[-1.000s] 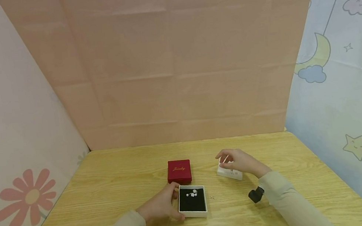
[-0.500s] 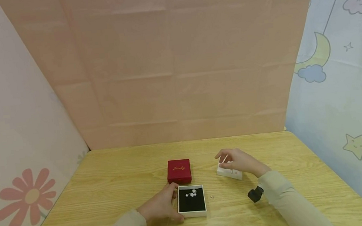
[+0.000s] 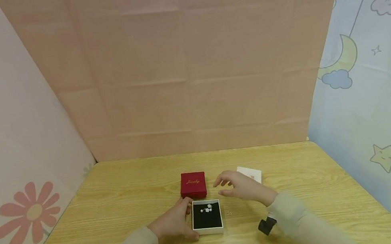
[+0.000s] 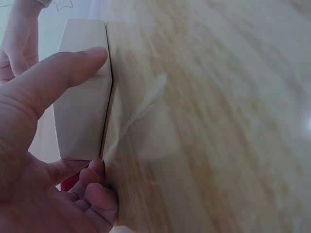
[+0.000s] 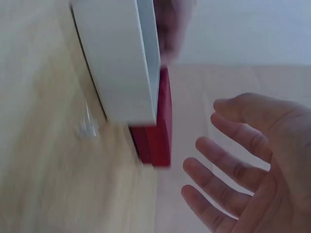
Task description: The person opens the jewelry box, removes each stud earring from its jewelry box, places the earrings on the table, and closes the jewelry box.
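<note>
My left hand [image 3: 174, 222] grips the left side of a white jewelry box [image 3: 209, 231], thumb at the near corner and fingers at the far one. In the left wrist view the thumb presses on the box wall [image 4: 80, 124]. Inside the box lies a black pad [image 3: 206, 220] with white flower and pearl jewelry [image 3: 207, 208] on it. My right hand [image 3: 243, 188] hovers right of the box, fingers loosely bent and holding nothing, as the right wrist view confirms. Partly behind that hand lies a white lid [image 3: 251, 173] with small print.
A red box [image 3: 193, 183] with gold lettering stands just behind the white box. Tiny shiny pieces [image 3: 229, 213], too small to identify, lie right of the white box. A thin clear strip [image 4: 141, 111] lies on the wooden table [image 3: 134, 185] near my left hand.
My right hand has left the white lid and moved left and nearer, towards the white box; the lid stays on the table. My left hand keeps its grip.
</note>
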`<state>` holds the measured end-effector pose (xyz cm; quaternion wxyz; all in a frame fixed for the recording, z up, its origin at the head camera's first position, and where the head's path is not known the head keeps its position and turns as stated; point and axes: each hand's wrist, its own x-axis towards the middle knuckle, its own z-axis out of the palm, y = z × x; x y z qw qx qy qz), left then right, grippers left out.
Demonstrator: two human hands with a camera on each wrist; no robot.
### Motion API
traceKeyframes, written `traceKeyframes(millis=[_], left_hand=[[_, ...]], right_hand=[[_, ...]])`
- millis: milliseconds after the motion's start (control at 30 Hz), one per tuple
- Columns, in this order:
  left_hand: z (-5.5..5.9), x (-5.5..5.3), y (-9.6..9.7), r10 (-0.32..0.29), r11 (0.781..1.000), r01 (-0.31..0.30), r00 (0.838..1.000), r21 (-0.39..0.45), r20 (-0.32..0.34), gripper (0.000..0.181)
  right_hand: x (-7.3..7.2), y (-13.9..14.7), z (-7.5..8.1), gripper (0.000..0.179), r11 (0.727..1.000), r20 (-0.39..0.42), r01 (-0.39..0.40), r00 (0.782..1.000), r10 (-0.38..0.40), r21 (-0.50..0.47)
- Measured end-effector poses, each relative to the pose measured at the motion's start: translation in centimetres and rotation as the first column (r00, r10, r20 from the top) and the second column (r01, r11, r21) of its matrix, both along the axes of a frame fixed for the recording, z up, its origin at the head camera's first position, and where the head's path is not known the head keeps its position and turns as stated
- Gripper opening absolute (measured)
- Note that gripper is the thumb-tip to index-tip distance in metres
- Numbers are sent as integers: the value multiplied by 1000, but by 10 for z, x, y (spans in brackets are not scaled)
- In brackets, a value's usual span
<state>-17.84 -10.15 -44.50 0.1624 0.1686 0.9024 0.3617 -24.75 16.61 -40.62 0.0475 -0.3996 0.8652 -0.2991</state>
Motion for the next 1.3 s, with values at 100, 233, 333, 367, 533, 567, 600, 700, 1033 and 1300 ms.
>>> traceKeyframes(millis=[100,233,333,367,533,567,600,700,1033,1300], left_hand=[[0,0,0,-12,1000,12,1000,11,-5,83],[0,-1,-1,-20,1000,21,1000,15,-3,82],[-1,-2,-1,-22,1000,22,1000,5,-3,82],[-1,-2,-1,-23,1000,23,1000,2,-3,82],[-2,-2,-2,-27,1000,27,1000,-8,-14,82],[-2,-2,-2,-27,1000,27,999,-10,-17,82],[-2,-2,-1,-27,1000,27,999,-11,-19,82],[-1,-1,-1,-27,1000,27,999,-14,-25,82],[-1,-1,-1,-33,999,33,999,-7,-26,81],[0,0,-1,-32,999,32,999,3,-21,81]], right_hand=[[12,-14,-3,19,998,7,-19,1000,19,54],[20,-25,-12,16,993,-10,-16,1000,17,117],[24,-29,-17,14,992,-38,-18,999,23,129],[24,-30,-19,14,991,-42,-17,999,23,131],[26,-32,-24,13,986,-56,-3,998,13,167],[26,-33,-25,13,985,-56,1,998,9,172],[26,-33,-26,13,984,-61,3,998,8,178],[26,-33,-29,14,983,-73,4,997,10,185],[25,-35,-30,13,981,-100,1,995,19,194],[25,-36,-31,11,983,-111,6,994,14,184]])
